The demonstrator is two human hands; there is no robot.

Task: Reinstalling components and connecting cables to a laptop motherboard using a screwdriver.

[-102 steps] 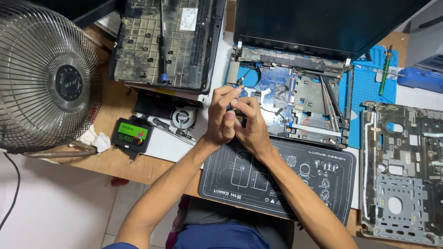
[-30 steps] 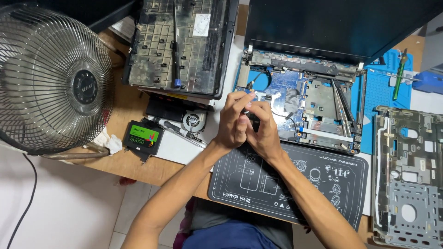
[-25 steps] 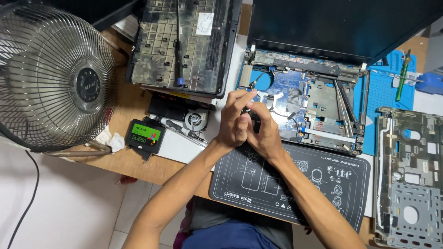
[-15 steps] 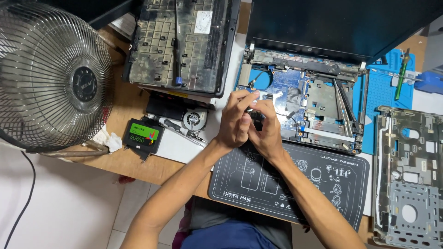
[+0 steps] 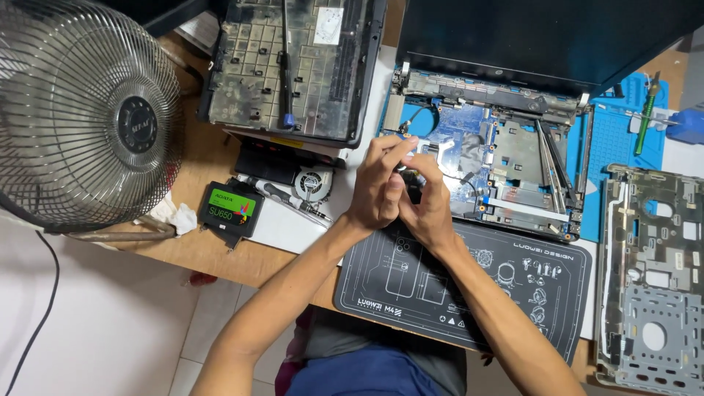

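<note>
My left hand and my right hand are pressed together above the left front corner of an opened laptop base with a blue motherboard. Both pinch a small dark part between the fingertips; the fingers hide most of it, so I cannot tell what it is. The left fingers curl over the top of it, and the right hand grips it from below. Under my wrists lies a dark work mat with white line drawings.
A large wire-guard fan stands at the left. Near it lie a black drive with a green label, a small round cooling fan and a screwdriver. A dusty keyboard frame sits behind, a grey palmrest frame at right.
Both hands have stayed together over the same corner of the laptop, with only small finger movements around the part. The view has shifted slightly.
</note>
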